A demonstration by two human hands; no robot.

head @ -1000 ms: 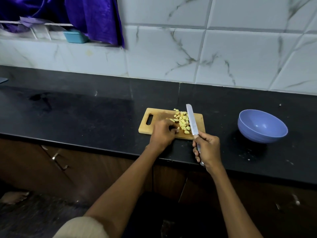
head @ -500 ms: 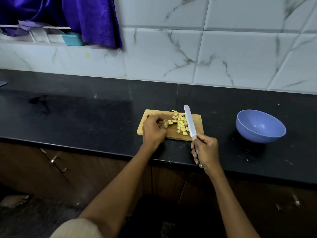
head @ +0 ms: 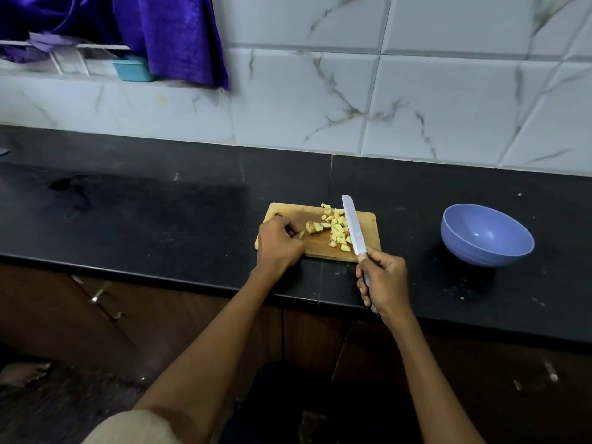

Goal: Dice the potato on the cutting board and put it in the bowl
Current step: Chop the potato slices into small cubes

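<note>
— Black stone worktop (head: 160,219) under a wall of white marbled tiles (head: 448,100): that is the setting. What are the hands doing?

— Right hand (head: 384,283) has its grip wrapped round the handle of a knife (head: 354,225), fingers curled tight on it. Its blade runs away from the person, lying over the right part of the cutting board (head: 368,238), just beside the pile of cut pieces.

— And the other?

— Left hand (head: 277,243) sits on the left part of the board with its fingers curled in. A small scrap shows at the fingertips, but whether that grip holds it I cannot tell.

— Where is the potato?

— All on the board. Diced potato (head: 338,227) lies in a loose yellow heap right of centre, touching the blade's left side. A few larger potato chunks (head: 315,227) lie between the heap and the left hand.

— The bowl?

— Blue bowl (head: 487,235) stands on the worktop well to the right of the board, apart from it. No pieces show inside.

— Anything further out?

— Purple cloth (head: 179,36) hangs at the upper left beside a small teal tub (head: 131,68) on a ledge. Brown cabinet fronts (head: 80,309) run below the worktop edge. A bare foot (head: 22,373) shows on the floor at lower left.
</note>
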